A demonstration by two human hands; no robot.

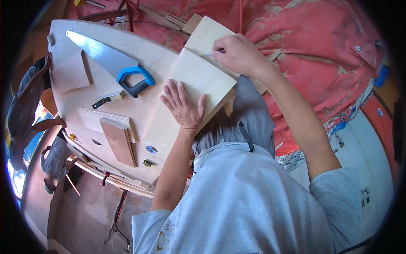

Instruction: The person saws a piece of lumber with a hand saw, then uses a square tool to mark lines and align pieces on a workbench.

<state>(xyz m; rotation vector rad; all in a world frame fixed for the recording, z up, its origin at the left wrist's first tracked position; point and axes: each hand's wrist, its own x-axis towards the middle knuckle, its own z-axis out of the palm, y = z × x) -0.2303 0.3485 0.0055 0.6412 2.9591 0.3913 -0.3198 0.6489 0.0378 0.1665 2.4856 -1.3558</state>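
My left hand (182,106) lies spread and palm down on a pale wooden board (207,84) at the worktop's right end. Above it my right hand (237,53) is closed around a thin tool (208,54) at a line across the pale wood; the tool is mostly hidden and I cannot make out its kind. A handsaw (95,53) with a blue-and-black handle lies left on the worktop (150,51). Below it are a dark-and-light hand tool (108,99), stacked wood pieces (117,144), a small yellow-and-black tape measure (148,162) and a round blue object (151,149).
Red sheeting (304,89) with debris covers the background at top and right. Two other people (25,106) work along the left side, one lower down (57,161). A square board (67,74) lies at the worktop's left. A curved white surface (363,148) stands at the right.
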